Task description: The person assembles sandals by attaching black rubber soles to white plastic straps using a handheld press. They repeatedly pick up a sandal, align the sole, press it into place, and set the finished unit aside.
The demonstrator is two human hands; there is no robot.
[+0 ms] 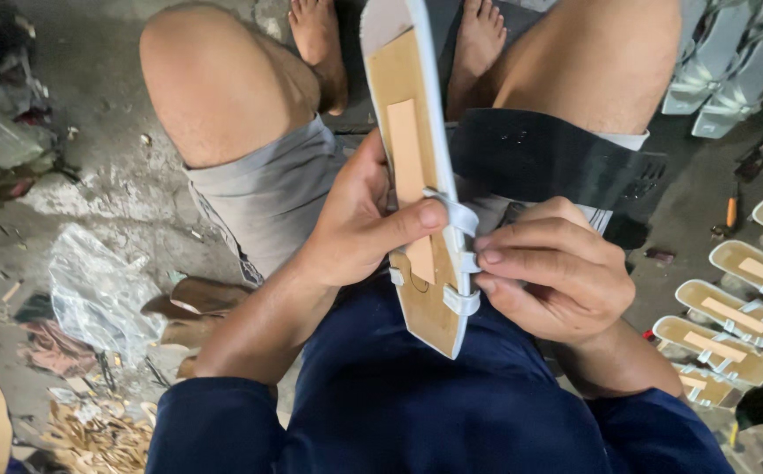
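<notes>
— What does the person wear on top?
— A dark navy long-sleeved top; the sleeves are pushed up, leaving the forearms bare.
— And below?
— Light grey shorts (267,189) that end above the knees, with a bit of dark print near one hem. The legs are bare.
— Shoes?
— None; both feet are bare. No rings or watch show.

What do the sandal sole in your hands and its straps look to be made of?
Sandal sole: tan underside, matte, looks like fibreboard or pressed card with a pale glued strip; white edge, maybe foam or rubber. Straps: pale grey, smooth, probably synthetic leather or plastic, folded over the edge.
</notes>
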